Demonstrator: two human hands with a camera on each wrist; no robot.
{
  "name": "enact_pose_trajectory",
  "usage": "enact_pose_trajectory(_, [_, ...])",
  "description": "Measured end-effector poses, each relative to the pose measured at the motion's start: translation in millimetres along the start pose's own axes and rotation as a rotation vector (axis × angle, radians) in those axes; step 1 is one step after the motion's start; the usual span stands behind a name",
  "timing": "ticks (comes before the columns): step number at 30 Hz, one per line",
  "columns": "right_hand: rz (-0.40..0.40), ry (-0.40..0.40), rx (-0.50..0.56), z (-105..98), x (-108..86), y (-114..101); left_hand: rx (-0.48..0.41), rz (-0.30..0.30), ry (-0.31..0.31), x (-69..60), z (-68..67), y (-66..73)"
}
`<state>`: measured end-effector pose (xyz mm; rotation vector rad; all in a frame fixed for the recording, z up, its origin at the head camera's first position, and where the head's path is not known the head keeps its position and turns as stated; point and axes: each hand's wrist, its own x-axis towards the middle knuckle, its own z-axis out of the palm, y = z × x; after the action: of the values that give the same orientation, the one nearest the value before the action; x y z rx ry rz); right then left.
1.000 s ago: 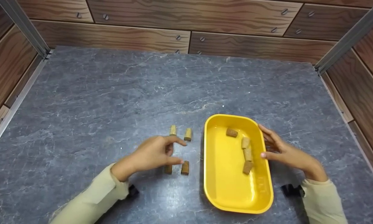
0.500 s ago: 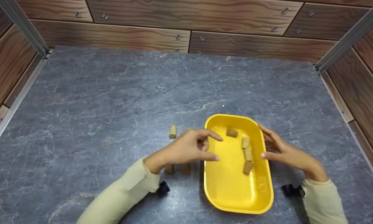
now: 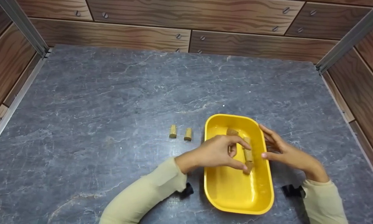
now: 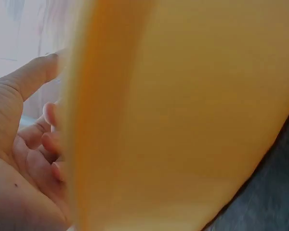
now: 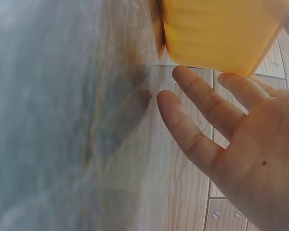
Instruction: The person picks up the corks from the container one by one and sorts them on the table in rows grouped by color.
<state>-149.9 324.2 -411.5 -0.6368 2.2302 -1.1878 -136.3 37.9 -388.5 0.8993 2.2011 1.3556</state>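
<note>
A yellow plastic tray (image 3: 219, 186) stands on the table, with several short cork-like pieces inside it. My left hand (image 3: 217, 152) is over the tray, thumb and index finger spread apart around a row of these pieces; its thumb tip overlaps a brown piece (image 3: 249, 168), and contact is unclear. Between those fingertips a pale piece (image 3: 248, 155) shows. Another brown piece (image 3: 232, 132) lies at the tray's far end, partly covered by the hand. My right hand (image 3: 282, 152) rests at the tray's right side, thumb on the rim, other fingers extended along the outside wall.
Two pale pieces, a left one (image 3: 173, 131) and a right one (image 3: 188, 134), lie on the grey marbled table (image 3: 111, 93) left of the tray. Wood-patterned panels (image 3: 142, 18) enclose the back and sides.
My left hand has moved right, from above the loose pieces on the table to inside the tray. Its sleeve now hides the spot of the two nearer brown pieces. The right hand stays put.
</note>
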Motion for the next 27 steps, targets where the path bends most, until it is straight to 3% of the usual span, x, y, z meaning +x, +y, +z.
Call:
enact_pose_trajectory(8, [0.010, -0.002, -0.010, -0.1, -1.5, 0.1, 0.135, -0.139, -0.038, 20.6, 17.8, 1.1])
enact_pose_trajectory(15, [-0.016, 0.003, 0.000, 1.7, 1.6, 1.5, 0.202, -0.234, -0.117, 32.0, 29.0, -2.4])
enact_pose_trajectory(22, [-0.031, -0.006, 0.029, 2.4, 1.5, 2.2, 0.307, -0.248, -0.119, 35.5, 36.4, -9.3])
enact_pose_trajectory(27, [-0.026, -0.006, 0.048, 0.8, 0.6, 2.1, 0.406, -0.218, -0.103, 37.3, 37.9, -10.5])
